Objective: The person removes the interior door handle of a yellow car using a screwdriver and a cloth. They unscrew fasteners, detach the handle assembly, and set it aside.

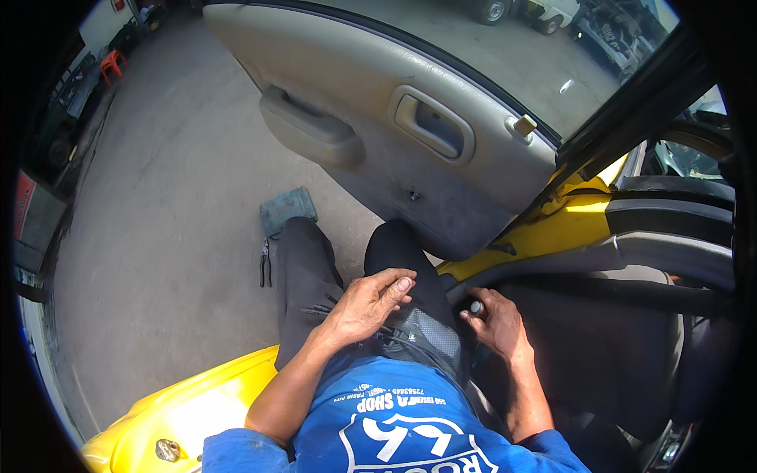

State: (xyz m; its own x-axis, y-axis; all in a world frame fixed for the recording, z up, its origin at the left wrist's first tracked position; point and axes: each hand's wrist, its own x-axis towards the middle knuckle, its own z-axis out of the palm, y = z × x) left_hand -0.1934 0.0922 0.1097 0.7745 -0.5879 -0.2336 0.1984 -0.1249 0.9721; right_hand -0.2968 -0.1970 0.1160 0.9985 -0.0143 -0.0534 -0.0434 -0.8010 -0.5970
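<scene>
My left hand (pixel 367 309) is over my dark-trousered lap, fingers bent and thumb against them; whatever they may hold is hidden. Beneath it sits a mesh pouch (pixel 428 337) with several dark tools beside it. My right hand (pixel 497 327) grips a short cylindrical object (pixel 478 307) with a grey round end, beside the dark seat (pixel 599 339). In front of my knees stands the open car door (pixel 371 189), with beige-grey trim, an armrest and an inner handle (pixel 432 126). On the floor lie a teal flat case (pixel 288 206) and dark-handled pliers (pixel 266 264).
Yellow bodywork (pixel 181 394) is at lower left, and the yellow door sill (pixel 552 229) runs to the right. A concrete floor (pixel 158 197) spreads to the left. A red stool (pixel 112 65) stands by the far wall. Other vehicles show through the door window.
</scene>
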